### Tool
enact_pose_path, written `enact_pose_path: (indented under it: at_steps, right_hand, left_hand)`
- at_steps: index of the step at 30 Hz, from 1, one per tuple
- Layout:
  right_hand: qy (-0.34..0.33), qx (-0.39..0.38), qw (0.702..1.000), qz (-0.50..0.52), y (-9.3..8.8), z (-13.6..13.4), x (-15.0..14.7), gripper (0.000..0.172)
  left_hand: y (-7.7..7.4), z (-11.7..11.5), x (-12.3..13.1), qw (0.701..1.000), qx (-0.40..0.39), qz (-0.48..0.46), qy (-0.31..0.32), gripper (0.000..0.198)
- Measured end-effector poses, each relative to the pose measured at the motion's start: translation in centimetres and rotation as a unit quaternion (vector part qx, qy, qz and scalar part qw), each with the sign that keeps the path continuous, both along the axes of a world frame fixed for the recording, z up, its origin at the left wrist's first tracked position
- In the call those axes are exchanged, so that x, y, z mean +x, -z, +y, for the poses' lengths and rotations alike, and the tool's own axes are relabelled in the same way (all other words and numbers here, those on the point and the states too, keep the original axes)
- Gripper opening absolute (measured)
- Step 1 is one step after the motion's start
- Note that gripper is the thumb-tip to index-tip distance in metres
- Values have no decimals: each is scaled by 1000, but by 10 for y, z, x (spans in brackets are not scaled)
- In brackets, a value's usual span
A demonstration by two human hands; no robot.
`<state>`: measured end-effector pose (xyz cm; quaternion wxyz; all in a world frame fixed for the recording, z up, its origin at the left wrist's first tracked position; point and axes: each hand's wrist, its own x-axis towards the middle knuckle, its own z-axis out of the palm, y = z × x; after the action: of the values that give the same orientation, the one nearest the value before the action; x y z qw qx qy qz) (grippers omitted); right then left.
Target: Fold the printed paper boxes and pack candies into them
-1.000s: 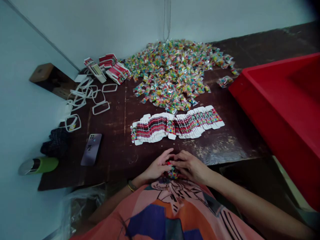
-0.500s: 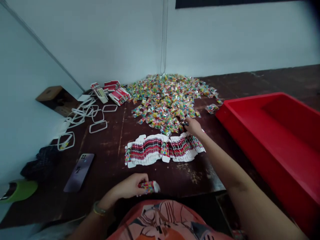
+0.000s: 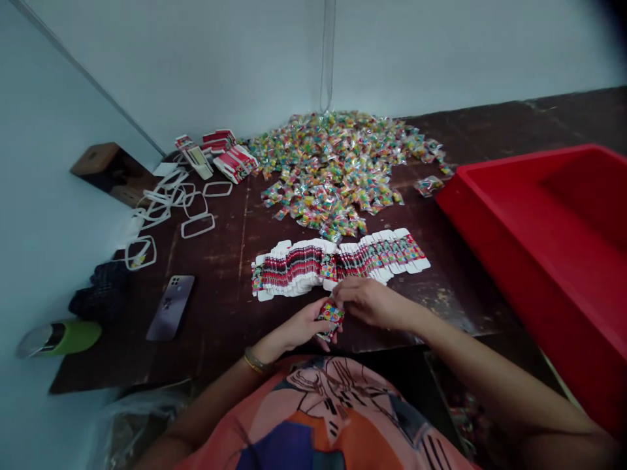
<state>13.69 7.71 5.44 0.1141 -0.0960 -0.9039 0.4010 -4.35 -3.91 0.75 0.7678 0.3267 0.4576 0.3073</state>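
Observation:
Close to the table's front edge, my left hand [image 3: 300, 326] is wrapped round a small printed carton [image 3: 331, 314] in red and bright colours. The fingers of my right hand [image 3: 371, 304] are pinched together at the carton's upper end. Whether they grip its flap or something small there is hidden. Just beyond both hands lies a fanned row of flattened cartons [image 3: 294, 267], red and white with printed faces. Behind the row spreads a big heap of clear packets of colourful sweets [image 3: 337, 170].
On the right stands a large red tray [image 3: 494, 241]. A phone [image 3: 170, 308], a green-and-clear object [image 3: 73, 337] and dark cloth [image 3: 100, 287] lie left. White bands [image 3: 198, 226], a wooden box [image 3: 112, 171] and carton stacks [image 3: 235, 163] sit further back.
My right hand has come back from the sweets heap to the carton. The left hand has moved up and right with the carton, now turned upright. The view has tilted down.

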Motion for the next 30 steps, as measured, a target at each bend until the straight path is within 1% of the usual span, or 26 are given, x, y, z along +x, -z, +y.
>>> enact_pose_path:
  at_steps: [1, 2, 3, 4, 5, 6, 7, 8, 9, 10, 11, 12, 13, 14, 15, 17, 19, 21, 22, 23, 25, 27, 28, 29, 30]
  right_hand:
    - [-9, -20, 1000, 2, 0, -2, 3, 29]
    - [0, -44, 999, 9, 1, -6, 5, 32]
    - [35, -71, 997, 26, 3, -10, 7, 33]
    - [95, -104, 989, 52, 7, -16, 8, 32]
    - [171, -148, 970, 83, 13, -22, 8, 28]
    - [246, -207, 940, 112, 21, -29, 7, 22]
    - [305, -281, 900, 131, 29, -36, 5, 18]
    - [339, -369, 854, 139, 37, -42, 2, 18]
    - [348, -458, 806, 137, 45, -47, -1, 20]
    - [340, -536, 761, 132, 52, -52, -4, 25]
    - [327, -593, 725, 130, 56, -55, -7, 29]
    - [319, -627, 698, 133, 59, -56, -9, 32]
    - [316, -645, 682, 138, 60, -57, -10, 33]
    - [313, -650, 678, 142, 60, -56, -12, 33]
    - [309, -647, 683, 140, 59, -55, -12, 32]
    - [305, -625, 709, 121, 54, -51, -14, 29]
    - [310, -590, 740, 93, 50, -48, -15, 25]
    - [306, -567, 761, 73, 47, -46, -15, 23]
    - [294, -572, 762, 71, 46, -45, -15, 22]
    - [278, -589, 755, 75, 46, -44, -14, 21]
    - [246, -642, 720, 90, 47, -43, -11, 25]
    - [238, -680, 687, 93, 50, -43, -10, 29]
    - [244, -681, 685, 89, 52, -43, -10, 30]
    - [251, -668, 695, 81, 53, -44, -11, 29]
    - [259, -643, 717, 76, 53, -45, -13, 27]
  left_hand:
    - [0, -1, 0, 1000, 2, 0, 1, 51]
    - [-1, -2, 0, 1000, 6, 2, -4, 51]
    - [0, -4, 0, 1000, 11, 6, -16, 51]
    - [0, -5, 1, 999, 17, 9, -34, 50]
    - [1, -6, 1, 998, 21, 10, -55, 48]
    - [3, -7, 2, 997, 23, 11, -77, 49]
    - [4, -7, 3, 995, 23, 14, -96, 53]
    - [6, -7, 5, 993, 21, 20, -111, 59]
    - [7, -6, 6, 992, 19, 28, -122, 63]
    - [9, -5, 7, 991, 21, 38, -130, 65]
    - [10, -4, 8, 989, 27, 48, -135, 63]
    - [11, -3, 9, 988, 36, 54, -138, 61]
    - [12, -2, 10, 988, 43, 58, -138, 59]
    - [12, -1, 10, 988, 48, 60, -135, 57]
    - [12, 0, 10, 988, 53, 64, -129, 57]
    - [11, 1, 10, 987, 72, 85, -112, 54]
    - [11, 1, 9, 981, 111, 122, -101, 50]
    - [13, 0, 8, 975, 135, 146, -103, 45]
    - [14, 0, 7, 974, 133, 144, -110, 44]
    - [14, -1, 6, 976, 122, 133, -121, 44]
    - [15, -1, 3, 980, 91, 98, -146, 45]
    - [15, -1, 1, 981, 75, 84, -158, 43]
    - [14, 0, 0, 981, 80, 88, -152, 40]
    - [14, 0, 0, 981, 92, 99, -142, 37]
    - [13, 1, -1, 979, 108, 112, -131, 34]
